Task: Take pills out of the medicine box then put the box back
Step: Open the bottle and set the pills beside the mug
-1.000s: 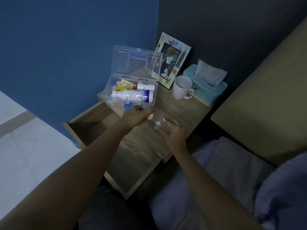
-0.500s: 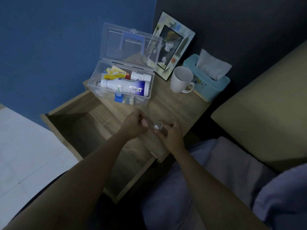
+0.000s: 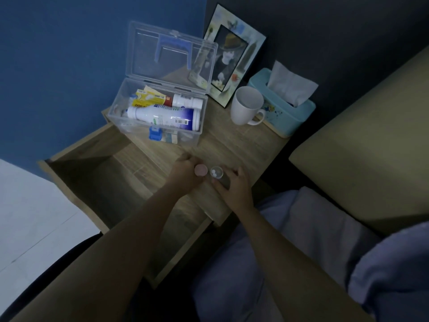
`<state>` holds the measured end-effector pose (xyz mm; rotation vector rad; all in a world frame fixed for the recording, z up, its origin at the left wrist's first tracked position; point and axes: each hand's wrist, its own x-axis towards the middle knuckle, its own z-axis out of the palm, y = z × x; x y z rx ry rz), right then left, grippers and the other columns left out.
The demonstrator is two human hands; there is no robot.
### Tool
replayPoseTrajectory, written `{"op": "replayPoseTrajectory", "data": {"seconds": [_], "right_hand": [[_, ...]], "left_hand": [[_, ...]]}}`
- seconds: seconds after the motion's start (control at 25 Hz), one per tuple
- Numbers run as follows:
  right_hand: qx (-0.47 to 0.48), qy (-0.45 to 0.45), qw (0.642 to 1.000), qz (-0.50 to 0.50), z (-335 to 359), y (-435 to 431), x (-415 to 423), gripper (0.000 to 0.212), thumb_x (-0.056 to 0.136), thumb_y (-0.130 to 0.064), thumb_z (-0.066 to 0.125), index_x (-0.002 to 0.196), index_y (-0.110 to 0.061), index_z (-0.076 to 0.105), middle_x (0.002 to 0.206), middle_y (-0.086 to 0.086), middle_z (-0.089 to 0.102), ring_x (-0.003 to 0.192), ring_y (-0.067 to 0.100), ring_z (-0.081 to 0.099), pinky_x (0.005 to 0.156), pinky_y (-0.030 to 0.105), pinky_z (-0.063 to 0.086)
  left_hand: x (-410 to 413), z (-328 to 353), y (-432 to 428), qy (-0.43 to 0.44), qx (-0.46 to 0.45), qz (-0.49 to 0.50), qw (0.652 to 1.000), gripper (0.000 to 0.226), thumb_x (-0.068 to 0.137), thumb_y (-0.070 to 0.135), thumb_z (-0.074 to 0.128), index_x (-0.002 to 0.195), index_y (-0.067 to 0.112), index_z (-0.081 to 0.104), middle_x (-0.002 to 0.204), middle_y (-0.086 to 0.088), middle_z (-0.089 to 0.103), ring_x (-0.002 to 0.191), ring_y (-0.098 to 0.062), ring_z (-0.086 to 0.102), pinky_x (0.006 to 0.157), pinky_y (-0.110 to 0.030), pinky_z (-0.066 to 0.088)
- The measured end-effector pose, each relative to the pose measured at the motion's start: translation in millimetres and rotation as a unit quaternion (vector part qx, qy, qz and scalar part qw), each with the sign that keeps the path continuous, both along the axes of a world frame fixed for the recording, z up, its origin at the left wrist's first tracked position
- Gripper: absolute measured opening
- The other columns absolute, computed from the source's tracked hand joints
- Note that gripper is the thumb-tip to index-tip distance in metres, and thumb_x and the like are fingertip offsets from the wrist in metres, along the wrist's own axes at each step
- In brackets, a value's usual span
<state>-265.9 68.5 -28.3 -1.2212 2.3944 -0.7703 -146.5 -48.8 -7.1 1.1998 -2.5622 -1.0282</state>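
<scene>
A clear plastic medicine box [image 3: 192,138] with a blue latch stands open at the back left of the wooden nightstand [image 3: 241,145], its lid upright. Inside lie a white bottle [image 3: 162,117], a smaller white bottle and a yellow packet. In front of the box, my right hand [image 3: 232,182] grips a small open pill bottle [image 3: 217,173]; two white pills show in its mouth. My left hand [image 3: 185,173] holds the bottle's round pinkish cap [image 3: 200,170] right beside the opening.
Below the tabletop a wooden drawer [image 3: 76,163] is pulled out to the left. A white mug [image 3: 247,105], a teal tissue box [image 3: 285,112] and a picture frame [image 3: 234,56] stand at the back. A bed with purple bedding lies on the right.
The view has tilted down and the hands sit lower over the tabletop. My left hand now shows the cap, lifted clear beside the bottle's open mouth.
</scene>
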Motion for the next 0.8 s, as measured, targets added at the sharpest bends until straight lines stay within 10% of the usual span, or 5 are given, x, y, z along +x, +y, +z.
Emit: {"op": "replayPoseTrajectory", "data": {"seconds": [0.36,0.8], "right_hand": [[-0.028,-0.024,0.999,-0.001,-3,3,0,0.053,0.074,-0.042,0.073,0.116,-0.012,0.06,0.112,0.009,0.054,0.106,0.02,0.051,0.088,0.026,0.039],[-0.21,-0.067,0.929,-0.297,18,-71,-69,0.036,0.097,-0.019,0.041,0.118,0.008,0.053,0.122,0.027,0.055,0.114,0.034,0.052,0.096,0.034,0.04]], "left_hand": [[8,1,-2,0.028,0.061,0.039,0.997,0.078,0.072,0.029,0.076,0.138,0.007,0.04,0.136,-0.017,0.045,0.124,-0.031,0.045,0.1,-0.038,0.04],[35,-34,0,-0.129,-0.115,-0.065,0.983,0.064,0.098,0.043,0.019,0.15,0.008,0.005,0.161,-0.01,-0.001,0.148,-0.022,-0.006,0.12,-0.038,0.004]]}}
